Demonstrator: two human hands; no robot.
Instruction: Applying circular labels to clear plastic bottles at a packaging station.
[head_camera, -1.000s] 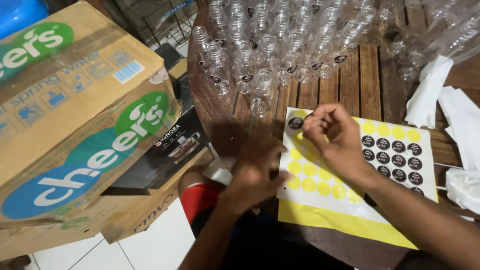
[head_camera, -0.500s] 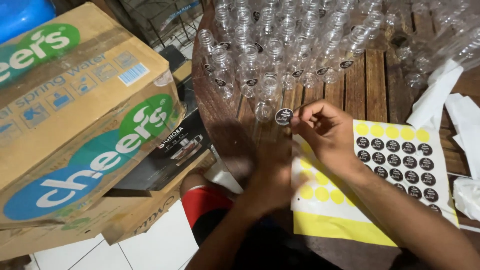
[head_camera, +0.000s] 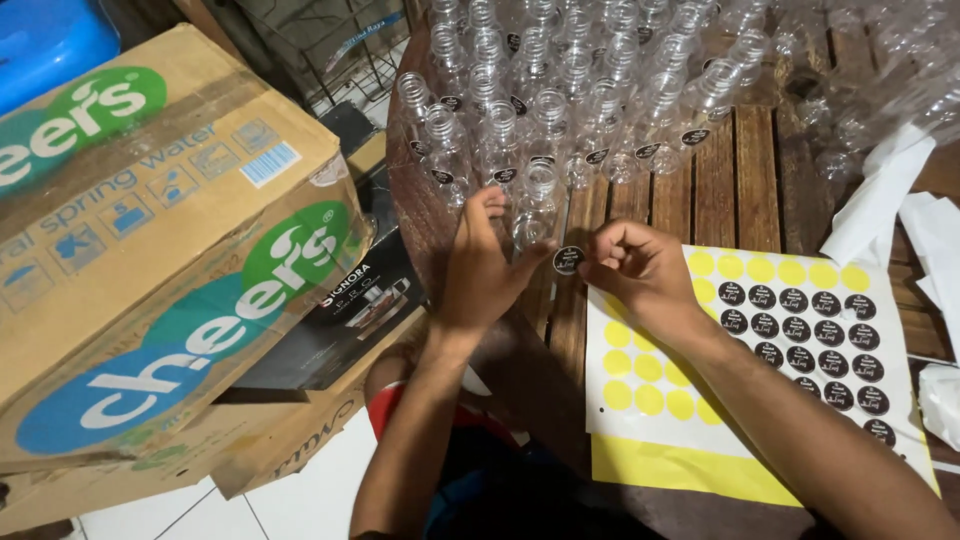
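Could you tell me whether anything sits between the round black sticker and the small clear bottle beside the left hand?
Nothing visible does. The right hand pinches the black sticker just right of the clear bottle, which the left hand steadies. Only open air separates them.

A: What's worn on the arms?
B: Nothing. Both forearms bare from elbow down, no sleeves in view. Left hand & right hand bare too: no gloves, rings, watch or bands.
A: Nails?
B: Short, unpainted as far as I can tell.
A: Clothes lower down?
B: Btwn the arms, at the bottom edge: a red garment w/ a blue-teal patch below it. Rest is dark, can't tell the cut or what kind of garment it is.
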